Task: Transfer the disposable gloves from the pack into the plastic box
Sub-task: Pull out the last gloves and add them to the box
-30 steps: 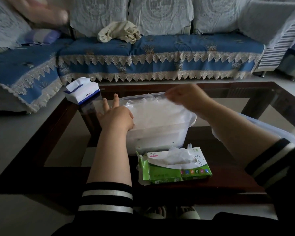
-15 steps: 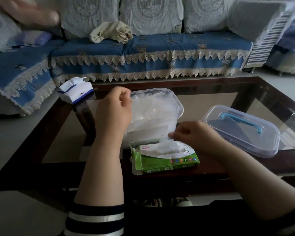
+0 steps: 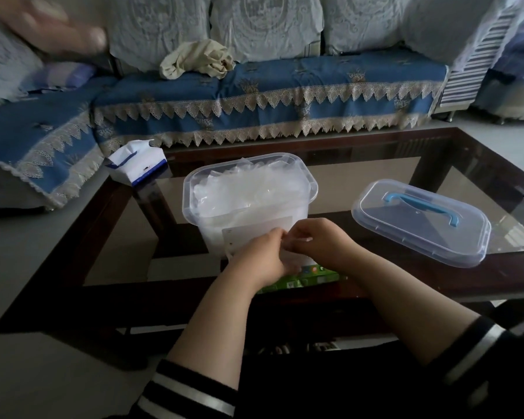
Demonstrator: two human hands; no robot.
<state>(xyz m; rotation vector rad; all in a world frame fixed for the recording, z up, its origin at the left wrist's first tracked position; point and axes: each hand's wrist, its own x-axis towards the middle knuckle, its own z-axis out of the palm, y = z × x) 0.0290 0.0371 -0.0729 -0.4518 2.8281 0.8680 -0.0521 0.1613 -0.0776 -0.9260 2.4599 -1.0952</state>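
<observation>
A dim sitting room: a glass-topped coffee table serves as the surface point(image 3: 375, 176), with a blue, lace-edged sofa point(image 3: 269, 95) running behind it.

At the near edge both hands meet over the green pack point(image 3: 309, 275) of gloves. The left hand point(image 3: 262, 258) lies with curled fingers on top of the pack, most likely pinning it so it does not lift; whether it also pinches film I cannot tell. The right hand point(image 3: 318, 238), just at 3 o'clock of the left and touching it, has its fingertips pressed together on something thin and pale between the two hands (probably the next glove coming up from the pack's slot, though the slot itself is hidden under the hands).

Directly at 12 o'clock from the hands, close behind the pack, stands the clear plastic box point(image 3: 310, 189), uncovered and already heaped nearly to its rim with crumpled translucent gloves point(image 3: 248, 190). Pack and box sit almost touching, which keeps each transfer a short lift forward.

At 3 o'clock of the box, apart from it, its lid point(image 3: 417, 234) with the blue handle rests flat on the glass, parked out of the way so the opening stays free. At 10 o'clock of the box a white and blue tissue pack point(image 3: 136, 161) sits at the surface's corner. A beige cloth point(image 3: 198, 58) lies bunched on the sofa.

The box looks close to full, so the pack is likely nearly spent.
</observation>
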